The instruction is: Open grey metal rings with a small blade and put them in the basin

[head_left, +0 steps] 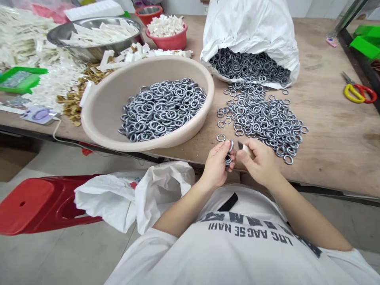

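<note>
Several dark grey rings are pinched in my left hand, which is held over the front edge of the table. Close beside it, my right hand is closed around a small tool with a pale handle and a short dark blade, which looks like a knife; its tip points toward the rings. A loose pile of the same rings lies just beyond my hands. To the left stands a wide beige basin with many rings heaped inside.
A white sack lies open at the back, spilling rings. Scissors with red and yellow handles rest at the right. Behind the basin are a steel bowl and a red bowl of white pieces. A red stool stands below left.
</note>
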A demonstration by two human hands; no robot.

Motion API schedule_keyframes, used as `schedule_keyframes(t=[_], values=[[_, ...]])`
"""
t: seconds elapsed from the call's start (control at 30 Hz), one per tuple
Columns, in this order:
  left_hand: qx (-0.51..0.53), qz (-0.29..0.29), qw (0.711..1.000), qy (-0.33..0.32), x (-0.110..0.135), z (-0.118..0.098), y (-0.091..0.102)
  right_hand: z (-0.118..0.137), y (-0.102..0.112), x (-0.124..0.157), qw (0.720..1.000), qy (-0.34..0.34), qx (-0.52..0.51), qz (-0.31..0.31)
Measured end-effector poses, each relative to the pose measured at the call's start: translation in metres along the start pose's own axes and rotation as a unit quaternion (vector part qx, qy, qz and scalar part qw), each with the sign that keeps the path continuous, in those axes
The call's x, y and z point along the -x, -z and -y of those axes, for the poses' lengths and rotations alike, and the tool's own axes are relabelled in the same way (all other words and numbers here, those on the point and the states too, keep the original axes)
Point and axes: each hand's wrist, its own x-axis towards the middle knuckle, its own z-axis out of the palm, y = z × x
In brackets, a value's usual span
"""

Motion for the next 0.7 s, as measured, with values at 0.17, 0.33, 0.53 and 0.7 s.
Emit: schedule_keyframes(t=[0.17, 0.33, 0.53, 0.7], values=[[0.004, -0.022, 1.0, 0.002, 0.002, 0.0, -0.004, 0.006, 0.003, 0.009, 0.984, 0.059, 0.167, 0.029], [0.007, -0.029, 0.999, 0.013, 0.003, -0.001, -0.005, 0.007, 0.001, 0.009, 0.975, 0.085, 0.205, 0.026], [-0.006, 0.021, 1.0, 0.014, 0.013, 0.004, -0.002, -0.002, 0.005, 0.003, 0.986, 0.05, 0.154, 0.031], [0.009, 0.099, 0.995, 0.015, 0.023, 0.004, 0.007, -0.019, 0.01, -0.017, 0.99, -0.041, 0.133, -0.028]])
